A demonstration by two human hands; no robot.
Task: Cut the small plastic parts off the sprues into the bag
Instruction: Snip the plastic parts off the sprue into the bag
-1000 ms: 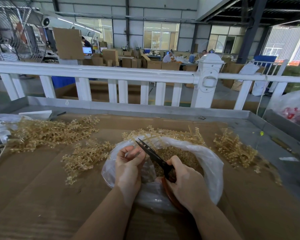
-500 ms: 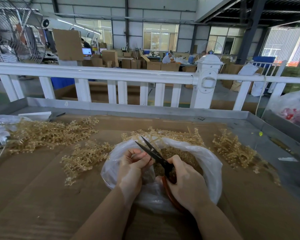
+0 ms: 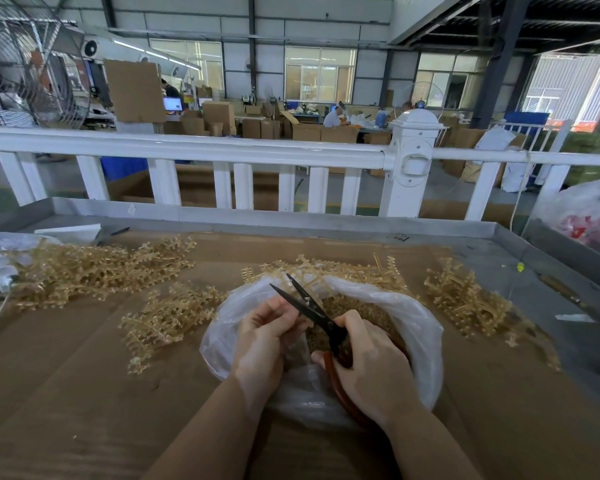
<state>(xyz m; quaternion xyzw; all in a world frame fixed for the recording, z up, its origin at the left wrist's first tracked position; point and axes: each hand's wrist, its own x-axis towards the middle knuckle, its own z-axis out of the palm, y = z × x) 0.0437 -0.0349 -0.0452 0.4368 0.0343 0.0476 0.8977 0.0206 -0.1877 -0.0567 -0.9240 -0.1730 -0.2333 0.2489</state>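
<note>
Cardboard (image 3: 84,393) covers the worktable, which sits behind a white railing (image 3: 222,148) with a warehouse full of boxes beyond. Tan sprues lie in heaps on it: 1 pile (image 3: 90,268) at far left, a smaller clump (image 3: 167,317) just left of the bag, and more (image 3: 465,299) to the right. A clear plastic bag (image 3: 420,327) sits open at the centre, its bottom already covered with cut parts (image 3: 361,310).

Both hands work over the bag's mouth. The left hand (image 3: 267,334) has its fingers curled in a pinch – what it pinches is too small to make out, though by the task it is likely a piece of sprue. The right hand (image 3: 371,362) grips the handles of the scissors (image 3: 309,306), whose dark blades stand apart and point up and away, just beside the left fingertips.

The step in hand looks like a snip in the middle of the run – blades parted, ready to bite. Next, the blades need to close right at the joint while the piece stays above the opening, so the part drops inside rather than onto the cardboard.
</note>
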